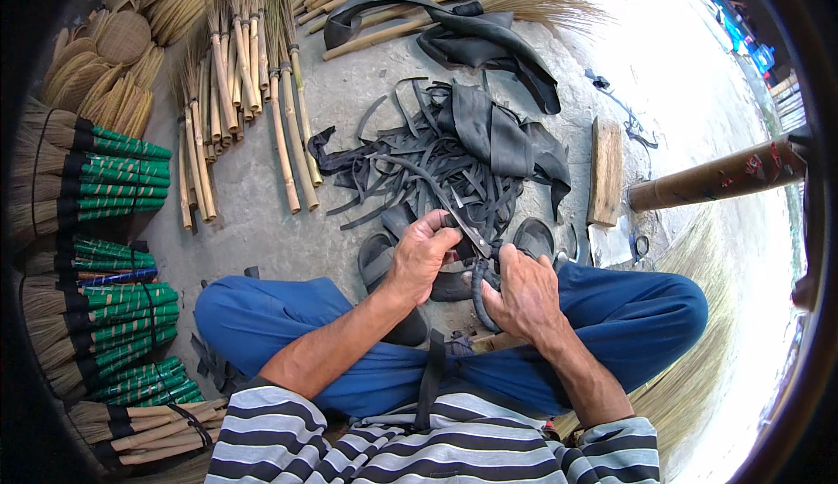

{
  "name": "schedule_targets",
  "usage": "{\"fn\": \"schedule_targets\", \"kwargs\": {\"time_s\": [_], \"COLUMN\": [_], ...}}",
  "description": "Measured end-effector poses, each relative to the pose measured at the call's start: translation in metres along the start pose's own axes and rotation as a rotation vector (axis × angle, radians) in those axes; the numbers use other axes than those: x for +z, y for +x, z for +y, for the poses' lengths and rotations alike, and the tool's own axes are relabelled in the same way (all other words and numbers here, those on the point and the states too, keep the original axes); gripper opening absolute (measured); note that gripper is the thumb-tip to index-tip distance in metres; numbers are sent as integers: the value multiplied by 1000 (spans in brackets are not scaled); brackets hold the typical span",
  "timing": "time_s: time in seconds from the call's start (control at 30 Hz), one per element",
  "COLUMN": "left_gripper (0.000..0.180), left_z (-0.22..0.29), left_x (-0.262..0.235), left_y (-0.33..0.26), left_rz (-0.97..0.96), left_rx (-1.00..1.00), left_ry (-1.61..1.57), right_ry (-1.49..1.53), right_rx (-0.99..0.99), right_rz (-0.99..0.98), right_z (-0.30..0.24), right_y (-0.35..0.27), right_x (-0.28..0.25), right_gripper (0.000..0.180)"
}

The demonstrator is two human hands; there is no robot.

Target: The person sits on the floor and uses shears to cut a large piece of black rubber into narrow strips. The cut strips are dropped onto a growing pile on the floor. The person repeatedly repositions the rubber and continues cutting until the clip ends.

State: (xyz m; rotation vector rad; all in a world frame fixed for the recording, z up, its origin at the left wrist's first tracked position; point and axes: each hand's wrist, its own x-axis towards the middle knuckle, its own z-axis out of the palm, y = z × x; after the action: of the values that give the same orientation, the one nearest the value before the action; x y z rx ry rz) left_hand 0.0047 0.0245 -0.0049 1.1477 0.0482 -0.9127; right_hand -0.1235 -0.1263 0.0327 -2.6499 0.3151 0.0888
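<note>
My right hand (529, 294) is closed round the handles of a pair of scissors (476, 238), whose dark loop shows below the thumb. The blades point up and left, close to my left fingers. My left hand (422, 253) pinches a piece of black rubber (451, 222) beside the blades; part of it is hidden by the fingers. Just beyond both hands lies a tangled heap of black rubber strips (436, 148), with a wider folded rubber sheet (493, 130) on top.
Bundled brooms with green-wrapped handles (131, 174) line the left side. Brooms with bare handles (231, 74) lie at the far left, near woven fans (118, 39). A wooden block (606, 170) and a brown pole (716, 177) are on the right. My crossed legs (279, 309) frame the work.
</note>
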Motion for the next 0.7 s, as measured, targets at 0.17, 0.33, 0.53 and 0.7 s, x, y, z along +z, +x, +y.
{"fn": "schedule_targets", "kwargs": {"time_s": [0.17,0.33,0.53,0.7], "left_gripper": [10,11,11,12], "left_z": [5,4,0,0], "left_x": [-1,-4,-4,4], "left_y": [0,0,4,1], "left_rz": [23,40,34,-33], "left_rx": [-23,-43,-86,-121], "left_ry": [-34,-50,-50,-175], "right_ry": [38,50,112,300], "right_rx": [39,60,54,0], "right_rz": [-101,-130,14,139], "right_z": [-3,-5,2,7], "right_y": [0,-1,3,10], "right_x": [-3,-1,-2,-5], "right_gripper": [39,36,34,36]}}
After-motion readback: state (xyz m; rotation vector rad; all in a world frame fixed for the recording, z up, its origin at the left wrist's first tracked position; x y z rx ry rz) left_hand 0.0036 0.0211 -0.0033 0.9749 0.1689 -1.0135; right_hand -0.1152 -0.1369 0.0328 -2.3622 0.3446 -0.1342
